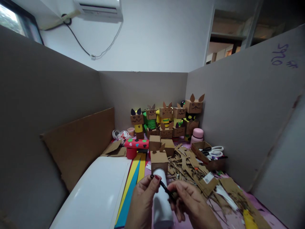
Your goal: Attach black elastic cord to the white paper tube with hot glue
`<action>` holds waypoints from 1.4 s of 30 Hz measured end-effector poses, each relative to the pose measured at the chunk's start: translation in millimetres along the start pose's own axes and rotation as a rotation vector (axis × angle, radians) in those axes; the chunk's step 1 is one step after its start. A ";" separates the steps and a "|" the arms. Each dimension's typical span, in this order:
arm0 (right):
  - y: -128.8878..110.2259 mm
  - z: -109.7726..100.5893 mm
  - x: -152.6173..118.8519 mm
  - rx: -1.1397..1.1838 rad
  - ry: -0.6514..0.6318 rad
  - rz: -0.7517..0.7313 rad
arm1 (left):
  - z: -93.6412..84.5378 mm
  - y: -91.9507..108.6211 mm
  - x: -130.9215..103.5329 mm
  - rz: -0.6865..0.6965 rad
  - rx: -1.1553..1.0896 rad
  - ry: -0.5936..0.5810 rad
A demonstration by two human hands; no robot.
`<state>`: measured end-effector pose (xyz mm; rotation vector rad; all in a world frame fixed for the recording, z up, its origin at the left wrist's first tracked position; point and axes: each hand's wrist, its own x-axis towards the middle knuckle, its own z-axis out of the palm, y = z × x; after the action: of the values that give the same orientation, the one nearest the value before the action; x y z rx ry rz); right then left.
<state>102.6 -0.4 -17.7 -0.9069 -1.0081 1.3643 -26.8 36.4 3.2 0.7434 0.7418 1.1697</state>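
Observation:
My left hand (143, 200) and my right hand (190, 203) meet low in the middle of the view. Together they pinch a thin black strip (164, 187), the left at its upper end and the right at its lower end. Just under the hands lies a white cylinder (160, 206) on its side. Its far end points at a small cardboard box (159, 161) with one pointed ear.
Finished cardboard box figures (166, 119) with ears stand against the back wall. Cardboard scraps (190, 165) cover the table at right, beside a box holding scissors (212, 152). A white sheet (95, 194), coloured paper strips (133, 181), a red dotted mushroom shape (135, 143) and a leaning cardboard board (78, 143) lie left.

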 end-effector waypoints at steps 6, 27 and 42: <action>-4.5 6.1 -5.7 -0.055 0.043 -0.052 | 3.4 -0.4 -2.6 0.015 0.058 -0.003; -10.7 0.5 -8.3 -0.292 0.212 -0.192 | 7.0 10.6 -12.2 0.130 0.312 0.060; -9.7 -1.5 -7.6 -0.245 0.131 -0.158 | 0.4 6.8 -7.3 0.181 0.396 -0.013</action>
<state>107.6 -8.1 -9.4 -1.0604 -1.1365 1.0509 -31.7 30.8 9.8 1.1668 0.9229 1.1922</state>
